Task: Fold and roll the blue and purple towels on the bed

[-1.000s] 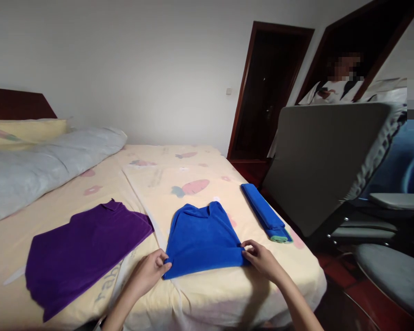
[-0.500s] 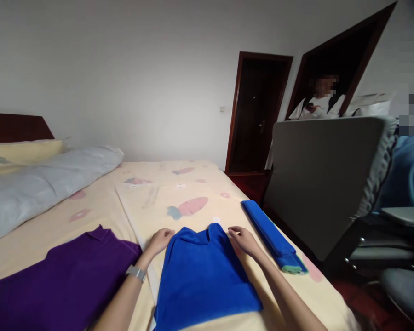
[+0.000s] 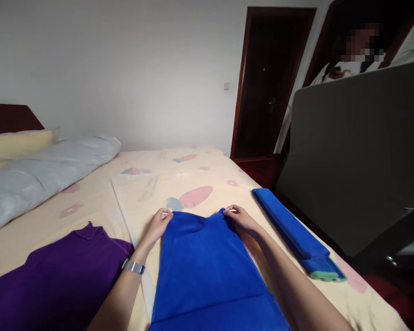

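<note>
A blue cloth (image 3: 207, 262) lies lengthwise on the bed in front of me, its near end running out of the bottom of the view. My left hand (image 3: 160, 223) pinches its far left corner. At the far right corner, the fingers of my right hand (image 3: 240, 217) are closed on the cloth. The far edge sags between the two hands, and a crease crosses the nearer part. Left of my left forearm is a purple garment (image 3: 72, 271), spread out and cut off by the frame edge. To the right lies a folded blue cloth strip (image 3: 290, 225) with a green end.
The bed sheet (image 3: 158, 170) is pale yellow with carrot prints. A grey-white quilt (image 3: 48, 170) and a yellow pillow (image 3: 17, 143) rest at the left. Beyond the bed's right edge stands a large dark panel (image 3: 352, 156), with a person (image 3: 352, 69) behind it.
Both hands have closed on the far corners of the blue cloth, and its far edge is drawn straighter. More of the cloth's length shows. My view has shifted down and closer.
</note>
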A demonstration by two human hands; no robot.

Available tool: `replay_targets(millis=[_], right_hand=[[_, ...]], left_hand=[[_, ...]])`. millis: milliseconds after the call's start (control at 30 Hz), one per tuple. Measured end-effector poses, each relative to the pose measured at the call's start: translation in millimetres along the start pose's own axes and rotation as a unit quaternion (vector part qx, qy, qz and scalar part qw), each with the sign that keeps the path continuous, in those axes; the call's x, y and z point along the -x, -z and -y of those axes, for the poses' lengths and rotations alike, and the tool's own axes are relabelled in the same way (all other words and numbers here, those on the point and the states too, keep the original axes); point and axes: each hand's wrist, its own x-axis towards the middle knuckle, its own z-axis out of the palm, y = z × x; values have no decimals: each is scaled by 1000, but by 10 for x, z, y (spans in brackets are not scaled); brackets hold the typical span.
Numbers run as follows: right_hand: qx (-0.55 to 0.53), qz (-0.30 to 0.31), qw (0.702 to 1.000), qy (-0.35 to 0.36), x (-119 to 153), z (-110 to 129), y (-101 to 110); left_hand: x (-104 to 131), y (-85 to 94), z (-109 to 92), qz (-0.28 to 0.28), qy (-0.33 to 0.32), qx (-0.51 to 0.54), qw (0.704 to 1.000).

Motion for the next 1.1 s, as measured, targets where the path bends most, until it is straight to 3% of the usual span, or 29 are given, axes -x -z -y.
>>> replay_targets(millis=[133, 233, 333, 433, 567, 667, 767, 867, 933, 1033, 1100], right_hand=[[34, -48, 998, 27, -30, -85, -79], [92, -73, 992, 54, -42, -138, -148], [146, -80, 983, 73, -7, -138, -142], [181, -102, 975, 74, 96, -25, -15], [197, -101, 973, 66, 433, 324, 274], [194, -28, 977, 90, 895, 636, 440], [177, 82, 977, 88, 1459, 862, 509], [180, 139, 973, 26, 1978, 897, 514], [179, 122, 976, -10, 2234, 803, 499], [144, 69, 986, -52, 2422, 584, 452], [129, 68, 988, -57, 2431, 471, 412]], left_hand=[[-51, 11, 150, -75, -15, -36, 996], [-68, -24, 211, -93, -24, -88, 991], [-30, -26, 200, -91, -42, -143, 985], [117, 87, 80, -99, -77, -177, 976], [623, 412, -250, -83, -117, -187, 972], [1248, 630, -537, 36, -145, -179, 972], [1913, 717, -714, 143, -133, -166, 967], [2438, 681, -681, 172, -118, -166, 964], [2659, 626, -564, 170, -122, -179, 961], [2781, 552, -357, 122, -128, -200, 964], [2757, 526, -259, 93, -137, -208, 964]])
